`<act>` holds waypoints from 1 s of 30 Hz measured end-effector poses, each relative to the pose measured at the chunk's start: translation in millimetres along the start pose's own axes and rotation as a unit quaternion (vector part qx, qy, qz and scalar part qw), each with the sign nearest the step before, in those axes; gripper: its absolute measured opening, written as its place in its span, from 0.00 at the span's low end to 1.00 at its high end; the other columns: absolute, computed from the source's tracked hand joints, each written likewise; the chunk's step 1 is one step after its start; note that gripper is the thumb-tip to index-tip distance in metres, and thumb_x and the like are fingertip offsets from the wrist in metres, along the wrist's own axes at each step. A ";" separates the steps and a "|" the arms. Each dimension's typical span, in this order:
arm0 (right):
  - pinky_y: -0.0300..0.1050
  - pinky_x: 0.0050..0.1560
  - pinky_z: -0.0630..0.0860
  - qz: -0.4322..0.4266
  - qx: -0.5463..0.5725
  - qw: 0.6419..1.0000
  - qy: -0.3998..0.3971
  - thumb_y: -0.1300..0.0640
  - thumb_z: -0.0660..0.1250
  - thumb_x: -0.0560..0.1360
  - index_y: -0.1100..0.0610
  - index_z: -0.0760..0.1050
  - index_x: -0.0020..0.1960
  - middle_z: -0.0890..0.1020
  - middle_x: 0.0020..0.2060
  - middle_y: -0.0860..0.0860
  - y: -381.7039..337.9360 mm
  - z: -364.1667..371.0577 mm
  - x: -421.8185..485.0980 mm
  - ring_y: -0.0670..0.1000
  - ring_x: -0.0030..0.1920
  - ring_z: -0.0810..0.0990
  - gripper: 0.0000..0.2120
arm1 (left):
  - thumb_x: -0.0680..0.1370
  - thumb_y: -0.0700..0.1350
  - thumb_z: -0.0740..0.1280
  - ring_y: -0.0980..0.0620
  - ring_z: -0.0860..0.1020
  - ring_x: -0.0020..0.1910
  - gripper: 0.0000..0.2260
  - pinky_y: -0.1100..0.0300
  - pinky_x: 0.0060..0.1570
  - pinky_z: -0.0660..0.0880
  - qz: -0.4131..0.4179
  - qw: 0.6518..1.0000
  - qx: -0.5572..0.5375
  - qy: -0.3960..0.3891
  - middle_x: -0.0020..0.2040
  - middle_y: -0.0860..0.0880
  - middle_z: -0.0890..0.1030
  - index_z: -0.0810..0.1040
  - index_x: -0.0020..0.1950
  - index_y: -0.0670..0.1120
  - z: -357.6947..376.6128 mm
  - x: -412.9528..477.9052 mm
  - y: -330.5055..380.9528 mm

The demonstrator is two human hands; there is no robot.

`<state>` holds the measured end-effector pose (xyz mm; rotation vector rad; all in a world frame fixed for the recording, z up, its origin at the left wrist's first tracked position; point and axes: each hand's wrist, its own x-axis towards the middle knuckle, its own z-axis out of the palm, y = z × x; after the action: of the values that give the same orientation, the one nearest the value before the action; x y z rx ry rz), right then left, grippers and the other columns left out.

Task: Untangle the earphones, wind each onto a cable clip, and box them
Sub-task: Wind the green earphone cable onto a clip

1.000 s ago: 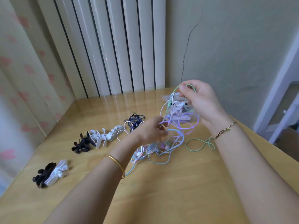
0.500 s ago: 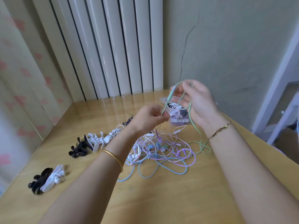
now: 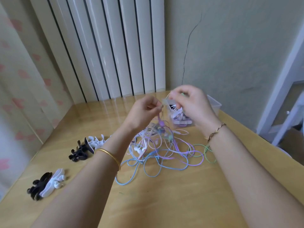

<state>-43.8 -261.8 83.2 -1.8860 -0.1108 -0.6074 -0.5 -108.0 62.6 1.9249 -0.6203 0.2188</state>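
Purple cord [image 3: 160,121] in left hand [image 3: 143,111] pinch grip, green cord [image 3: 183,93] (blurred) in right hand [image 3: 193,105] grip, tangle [image 3: 153,146] just below.

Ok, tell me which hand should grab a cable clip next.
Probably the left hand: the cable clips lie on its side, while the right hand is across the earphone tangle, by the clear box.

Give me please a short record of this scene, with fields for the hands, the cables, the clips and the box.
left hand: above the table, pinches the purple cable
right hand: blurred, fingers curled on the green cable
tangle: loose earphones heaped on the table, below both hands
cable clips: black and white, two groups on the table's left side
box: clear, behind the right hand, wound earphones inside
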 end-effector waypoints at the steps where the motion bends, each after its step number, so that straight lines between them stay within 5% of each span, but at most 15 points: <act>1: 0.31 0.24 0.61 0.004 0.072 0.997 0.015 0.59 0.66 0.76 0.53 0.76 0.37 0.73 0.27 0.48 -4.9 -1.1 2.3 0.41 0.21 0.65 0.09 | 0.75 0.32 0.66 0.59 0.76 0.30 0.09 0.68 0.35 0.72 -0.013 1.000 0.009 -0.027 0.34 0.47 0.78 0.76 0.41 0.45 -0.3 -1.9 -4.7; 7: 0.34 0.27 0.60 0.028 0.293 0.955 0.016 0.60 0.61 0.80 0.52 0.73 0.39 0.80 0.38 0.49 -24.5 0.6 9.5 0.43 0.28 0.65 0.11 | 0.73 0.31 0.64 0.58 0.75 0.27 0.09 0.67 0.31 0.69 -0.068 0.988 0.128 -0.055 0.31 0.50 0.78 0.78 0.41 0.44 4.3 -10.7 -28.0; 10: 0.38 0.27 0.61 0.032 0.378 0.925 -0.001 0.59 0.59 0.80 0.54 0.71 0.39 0.82 0.35 0.51 -32.2 -9.2 12.7 0.45 0.26 0.68 0.11 | 0.72 0.31 0.61 0.45 0.80 0.41 0.09 0.59 0.38 0.72 -0.124 0.959 0.250 -0.057 0.42 0.41 0.83 0.80 0.44 0.38 -0.1 -9.3 -37.6; 13: 0.39 0.28 0.62 0.029 0.336 0.941 -0.011 0.59 0.59 0.80 0.55 0.71 0.39 0.82 0.35 0.52 -29.3 -11.7 13.0 0.46 0.27 0.68 0.11 | 0.72 0.33 0.60 0.43 0.79 0.51 0.12 0.58 0.46 0.73 -0.150 0.947 0.281 -0.052 0.51 0.43 0.82 0.81 0.50 0.41 -0.9 -10.7 -38.5; 17: 0.41 0.29 0.61 0.025 0.332 0.943 -0.022 0.59 0.58 0.80 0.55 0.71 0.39 0.83 0.39 0.54 -29.8 -7.9 10.7 0.46 0.28 0.70 0.11 | 0.72 0.31 0.58 0.51 0.78 0.47 0.17 0.63 0.41 0.72 -0.130 0.983 0.131 -0.017 0.53 0.47 0.80 0.79 0.54 0.46 1.6 -10.0 -18.3; 20: 0.36 0.26 0.64 0.003 0.348 0.937 -0.019 0.59 0.58 0.81 0.55 0.71 0.40 0.84 0.40 0.54 -39.8 -8.8 9.0 0.46 0.28 0.70 0.11 | 0.71 0.35 0.64 0.57 0.79 0.50 0.15 0.69 0.47 0.74 -0.107 0.982 -0.082 -0.131 0.54 0.50 0.82 0.80 0.54 0.47 1.3 -13.3 0.4; 23: 0.37 0.25 0.62 -0.028 0.348 0.937 0.006 0.59 0.58 0.81 0.55 0.71 0.40 0.84 0.41 0.56 -46.2 -15.4 9.8 0.47 0.28 0.70 0.11 | 0.75 0.45 0.70 0.56 0.79 0.47 0.08 0.63 0.52 0.73 -0.084 0.973 -0.008 -0.217 0.51 0.48 0.82 0.80 0.49 0.42 8.1 -15.0 3.5; 27: 0.36 0.22 0.56 -0.045 0.265 0.961 0.068 0.62 0.59 0.80 0.56 0.72 0.39 0.80 0.36 0.57 -48.1 -33.7 5.5 0.45 0.23 0.67 0.11 | 0.81 0.41 0.61 0.46 0.79 0.45 0.09 0.50 0.51 0.75 -0.103 0.986 -0.093 -0.091 0.43 0.44 0.82 0.77 0.42 0.44 16.3 -15.5 10.7; 30: 0.30 0.20 0.58 -0.013 0.099 0.992 0.077 0.63 0.60 0.77 0.56 0.72 0.35 0.77 0.31 0.57 -38.8 -51.1 -2.9 0.41 0.18 0.65 0.12 | 0.82 0.41 0.58 0.46 0.81 0.43 0.11 0.55 0.44 0.76 -0.112 0.970 -0.214 -0.025 0.41 0.45 0.82 0.77 0.44 0.46 19.0 -13.6 22.9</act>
<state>-78.3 -291.4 128.6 -1.6422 -0.0920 -0.7311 -26.2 -127.8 67.0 1.5671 -0.4359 -0.1025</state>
